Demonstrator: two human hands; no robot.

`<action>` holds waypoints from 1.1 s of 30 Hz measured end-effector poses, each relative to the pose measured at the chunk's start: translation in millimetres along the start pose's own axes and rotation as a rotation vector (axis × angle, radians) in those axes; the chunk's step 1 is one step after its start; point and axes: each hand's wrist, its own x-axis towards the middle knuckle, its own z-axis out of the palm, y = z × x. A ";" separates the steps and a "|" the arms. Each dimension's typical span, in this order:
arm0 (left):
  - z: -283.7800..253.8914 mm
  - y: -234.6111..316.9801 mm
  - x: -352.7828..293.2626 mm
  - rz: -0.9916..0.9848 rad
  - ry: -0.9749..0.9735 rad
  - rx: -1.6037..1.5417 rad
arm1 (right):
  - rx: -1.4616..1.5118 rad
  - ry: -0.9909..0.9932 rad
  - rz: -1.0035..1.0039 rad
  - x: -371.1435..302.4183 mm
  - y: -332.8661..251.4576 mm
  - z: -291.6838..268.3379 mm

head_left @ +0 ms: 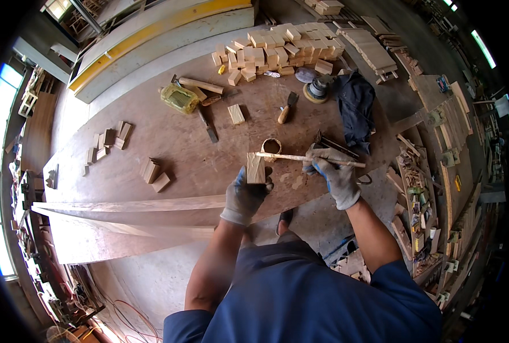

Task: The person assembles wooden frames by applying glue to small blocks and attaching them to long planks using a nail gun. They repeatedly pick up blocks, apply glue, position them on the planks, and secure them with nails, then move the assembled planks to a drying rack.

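My left hand (243,199), in a grey work glove with blue fingertips, holds a small wooden block (255,170) upright over the near side of the workbench (203,166). My gloved right hand (337,180) is closed round a thin wooden stick (289,157). The stick points left, and its tip meets the upper part of the block. Just behind them stands a small round cup (273,139) with a stained rim. A dark tool (335,146) of unclear kind lies behind my right hand. One loose block (236,114) rests farther back.
Many wooden blocks (283,51) are piled at the back. A putty knife (289,107), a sander (316,92) and a dark cloth (354,106) lie back right. Left are a yellowish plastic container (179,98), a chisel-like tool (210,130) and long wooden strips (140,204).
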 end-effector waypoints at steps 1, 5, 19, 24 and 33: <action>-3.8 -7.2 2.5 0.019 0.014 0.062 | -0.015 -0.035 -0.010 -2.0 -1.1 1.0; -18.0 -20.4 10.5 -0.005 0.086 0.073 | -0.131 -0.240 -0.093 -11.2 -15.8 -0.8; 0.6 21.5 -0.7 -0.056 -0.021 -0.148 | -0.084 -0.128 -0.073 8.9 -14.3 -12.5; -6.3 14.6 0.0 0.040 0.024 0.151 | -0.350 -0.295 -0.358 7.3 -26.4 -7.6; -26.6 -7.5 8.2 -0.032 0.041 -0.198 | -0.460 -0.539 -0.423 -18.3 -52.1 -1.7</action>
